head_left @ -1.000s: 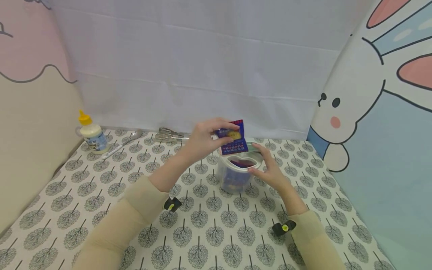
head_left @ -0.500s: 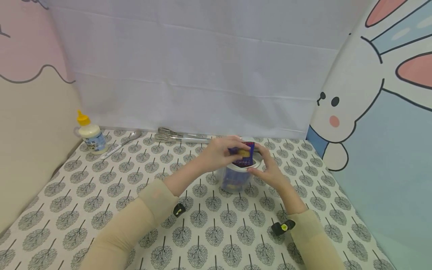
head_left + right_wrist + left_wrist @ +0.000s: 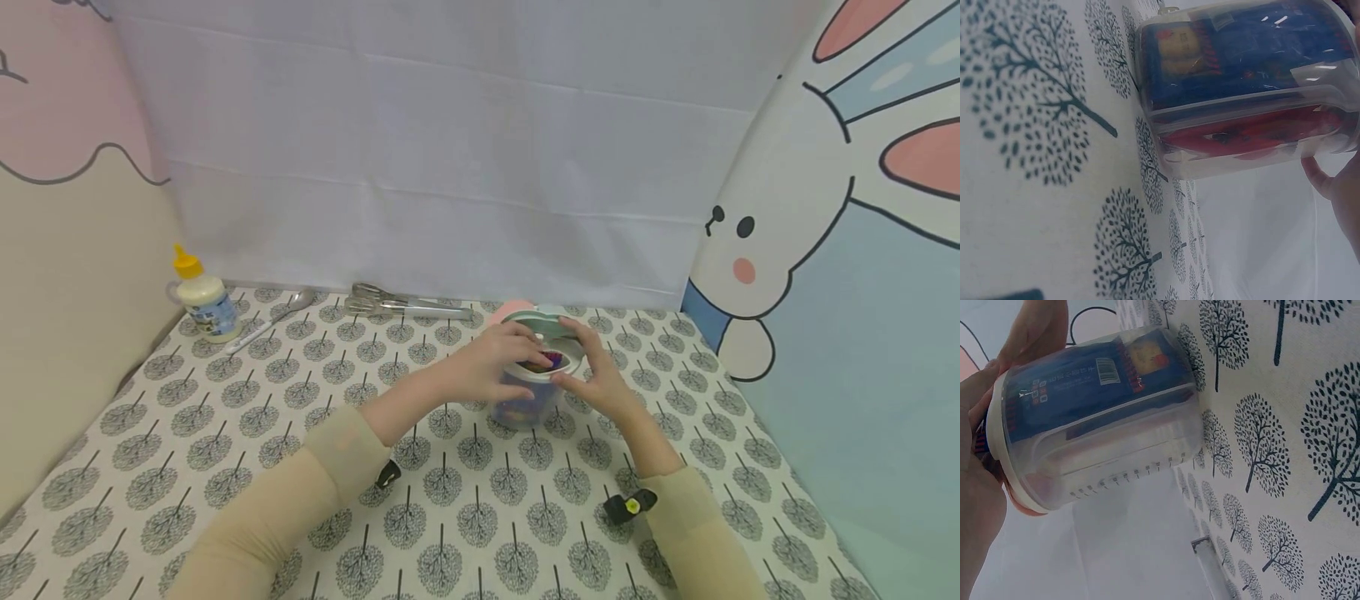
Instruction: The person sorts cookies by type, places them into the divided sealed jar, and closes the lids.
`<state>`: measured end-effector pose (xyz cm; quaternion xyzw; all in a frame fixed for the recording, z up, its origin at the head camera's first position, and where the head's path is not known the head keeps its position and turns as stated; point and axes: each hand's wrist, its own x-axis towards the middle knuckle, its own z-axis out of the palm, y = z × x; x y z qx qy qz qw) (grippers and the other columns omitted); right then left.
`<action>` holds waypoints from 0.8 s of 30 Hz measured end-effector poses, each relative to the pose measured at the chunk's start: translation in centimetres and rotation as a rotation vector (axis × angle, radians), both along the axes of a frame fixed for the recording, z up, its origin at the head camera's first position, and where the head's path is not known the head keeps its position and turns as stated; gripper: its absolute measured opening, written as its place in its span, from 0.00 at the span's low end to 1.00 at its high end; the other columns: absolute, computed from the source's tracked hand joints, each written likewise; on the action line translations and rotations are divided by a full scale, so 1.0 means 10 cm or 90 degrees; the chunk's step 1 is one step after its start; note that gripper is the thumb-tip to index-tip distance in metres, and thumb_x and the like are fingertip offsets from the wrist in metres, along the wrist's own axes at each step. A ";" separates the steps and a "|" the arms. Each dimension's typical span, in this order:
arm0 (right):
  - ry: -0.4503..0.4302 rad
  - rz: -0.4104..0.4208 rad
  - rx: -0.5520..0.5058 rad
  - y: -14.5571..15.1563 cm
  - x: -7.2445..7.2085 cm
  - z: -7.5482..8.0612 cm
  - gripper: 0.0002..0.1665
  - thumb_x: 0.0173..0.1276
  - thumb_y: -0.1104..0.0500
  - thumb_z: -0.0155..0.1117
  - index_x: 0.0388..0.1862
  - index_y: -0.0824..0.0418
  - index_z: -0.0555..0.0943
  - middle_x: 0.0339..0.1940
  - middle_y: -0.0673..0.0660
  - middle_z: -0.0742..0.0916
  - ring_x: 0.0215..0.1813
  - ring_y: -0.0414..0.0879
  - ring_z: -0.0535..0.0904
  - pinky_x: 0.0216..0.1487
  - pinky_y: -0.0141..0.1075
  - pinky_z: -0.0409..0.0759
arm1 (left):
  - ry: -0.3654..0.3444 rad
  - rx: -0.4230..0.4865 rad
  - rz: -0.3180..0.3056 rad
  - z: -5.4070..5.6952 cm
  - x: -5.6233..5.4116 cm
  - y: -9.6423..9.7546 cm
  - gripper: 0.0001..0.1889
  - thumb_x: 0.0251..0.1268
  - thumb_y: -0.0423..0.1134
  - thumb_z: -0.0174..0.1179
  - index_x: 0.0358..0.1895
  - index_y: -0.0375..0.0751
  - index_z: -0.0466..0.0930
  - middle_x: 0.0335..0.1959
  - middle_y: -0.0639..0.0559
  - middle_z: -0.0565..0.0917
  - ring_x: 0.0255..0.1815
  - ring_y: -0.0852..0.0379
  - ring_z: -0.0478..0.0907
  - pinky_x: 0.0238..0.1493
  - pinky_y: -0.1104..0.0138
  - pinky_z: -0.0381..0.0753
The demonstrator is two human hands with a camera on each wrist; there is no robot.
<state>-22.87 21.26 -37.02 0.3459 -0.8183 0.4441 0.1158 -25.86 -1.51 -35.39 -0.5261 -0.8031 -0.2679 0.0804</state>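
A clear plastic storage jar (image 3: 517, 410) with a white rim stands on the cloth, its green flip lid (image 3: 542, 321) raised. Blue snack packets (image 3: 1094, 381) fill part of it, and a red one (image 3: 1260, 134) shows in the right wrist view. My left hand (image 3: 487, 362) reaches over the opening, fingers extended onto a blue-and-red snack packet (image 3: 555, 359) down in the mouth. The left thumb (image 3: 516, 392) lies apart, outside the rim. My right hand (image 3: 606, 385) grips the jar's right side at the top, fingers by the lid and thumb at the front rim.
Metal tongs (image 3: 427, 311) lie behind the jar, near the back wall. Farther left are a spoon (image 3: 272, 321) and a yellow-capped bottle (image 3: 208, 307). A tree-patterned cloth (image 3: 442, 533) covers the table, with fabric walls at the back and sides.
My left hand has come down and right with the packet, from above the jar into its mouth; its thumb has left the packet. My right hand keeps its hold on the jar.
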 end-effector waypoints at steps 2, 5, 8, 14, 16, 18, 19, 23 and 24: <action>-0.004 0.001 -0.001 0.00 0.00 0.00 0.45 0.60 0.56 0.67 0.68 0.67 0.53 0.63 0.75 0.64 0.60 0.70 0.64 0.59 0.68 0.63 | 0.022 -0.034 0.020 -0.02 0.02 0.00 0.25 0.50 0.49 0.70 0.54 0.50 0.80 0.55 0.56 0.80 0.64 0.55 0.65 0.70 0.57 0.60; -0.006 -0.001 0.001 0.00 0.00 0.00 0.45 0.58 0.61 0.67 0.68 0.67 0.53 0.63 0.75 0.64 0.60 0.70 0.64 0.58 0.68 0.63 | 0.033 -0.086 0.046 -0.02 0.06 0.00 0.26 0.51 0.54 0.68 0.55 0.53 0.78 0.58 0.58 0.78 0.67 0.55 0.62 0.71 0.54 0.58; -0.004 -0.006 0.005 0.00 0.00 0.00 0.45 0.57 0.62 0.67 0.68 0.66 0.53 0.63 0.75 0.65 0.60 0.69 0.64 0.59 0.67 0.63 | 0.041 -0.128 0.059 -0.01 0.08 0.01 0.27 0.54 0.56 0.65 0.58 0.54 0.76 0.60 0.59 0.76 0.69 0.54 0.59 0.72 0.53 0.55; -0.006 -0.002 0.000 0.00 0.01 0.00 0.45 0.61 0.56 0.67 0.68 0.66 0.53 0.63 0.75 0.64 0.60 0.70 0.64 0.59 0.68 0.63 | 0.041 -0.119 0.050 0.05 0.13 -0.03 0.29 0.58 0.52 0.63 0.63 0.51 0.70 0.64 0.54 0.73 0.69 0.52 0.60 0.72 0.56 0.57; -0.001 0.000 -0.002 0.01 0.01 0.00 0.45 0.61 0.53 0.67 0.68 0.66 0.53 0.63 0.75 0.64 0.60 0.71 0.63 0.60 0.68 0.61 | 0.054 -0.069 0.036 0.07 0.13 -0.05 0.27 0.60 0.48 0.63 0.62 0.48 0.70 0.62 0.52 0.74 0.67 0.53 0.63 0.71 0.60 0.60; 0.010 -0.003 0.000 0.00 0.01 0.00 0.45 0.61 0.51 0.66 0.67 0.67 0.54 0.63 0.74 0.65 0.61 0.70 0.64 0.61 0.68 0.61 | 0.088 0.011 0.021 0.08 0.13 -0.09 0.24 0.59 0.43 0.64 0.59 0.44 0.73 0.59 0.50 0.76 0.65 0.54 0.67 0.69 0.63 0.64; 0.018 -0.003 0.001 0.00 0.00 0.00 0.44 0.61 0.51 0.66 0.66 0.67 0.54 0.63 0.74 0.66 0.61 0.69 0.64 0.62 0.68 0.60 | 0.112 0.053 0.018 0.09 0.12 -0.10 0.23 0.59 0.41 0.64 0.57 0.43 0.74 0.57 0.50 0.77 0.63 0.54 0.69 0.69 0.64 0.65; 0.068 0.002 0.007 0.00 -0.01 -0.01 0.40 0.62 0.50 0.65 0.62 0.68 0.57 0.61 0.72 0.68 0.65 0.57 0.66 0.64 0.66 0.60 | 0.164 0.171 0.054 0.07 0.09 -0.15 0.27 0.56 0.37 0.66 0.60 0.37 0.70 0.60 0.46 0.74 0.63 0.52 0.69 0.69 0.63 0.64; 0.085 0.012 0.003 0.00 -0.02 -0.01 0.38 0.63 0.49 0.64 0.60 0.68 0.58 0.61 0.73 0.68 0.66 0.55 0.65 0.65 0.64 0.61 | 0.156 0.175 0.071 0.06 0.08 -0.16 0.29 0.57 0.38 0.65 0.63 0.37 0.68 0.62 0.45 0.73 0.63 0.51 0.68 0.70 0.62 0.63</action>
